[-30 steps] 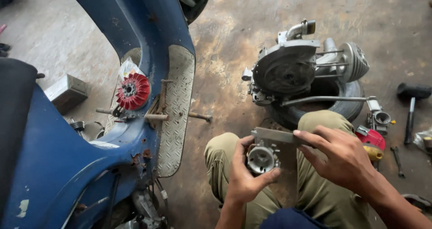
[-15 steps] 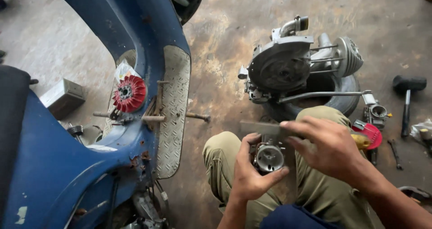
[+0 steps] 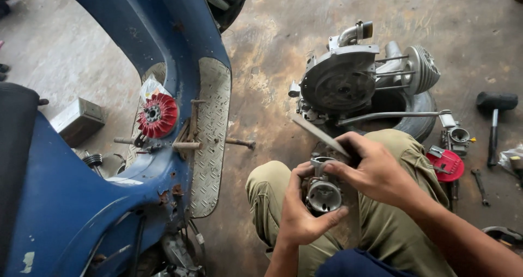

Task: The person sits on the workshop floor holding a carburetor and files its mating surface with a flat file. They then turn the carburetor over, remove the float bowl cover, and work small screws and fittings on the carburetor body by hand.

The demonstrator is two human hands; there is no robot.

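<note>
My left hand point(image 3: 299, 214) grips a small grey metal carburettor body point(image 3: 323, 190) over my lap, its round opening facing up. Just above it, my right hand point(image 3: 376, 171) pinches a thin flat metal blade point(image 3: 317, 135) whose lower end rests on the top edge of the carburettor, while its free end points up and left. My knees, in olive trousers point(image 3: 261, 190), are bent on either side of the part.
A blue scooter body point(image 3: 98, 201) with a chequer-plate footboard point(image 3: 211, 130) and a red fan wheel point(image 3: 157, 115) fills the left. A removed engine on a tyre point(image 3: 359, 86) sits ahead. A mallet point(image 3: 494, 113), red part point(image 3: 447, 164) and wrench point(image 3: 480, 185) lie right.
The blade has swung from lying nearly level to slanting up and left. My right hand has shifted over the carburettor, which has stayed in my left hand.
</note>
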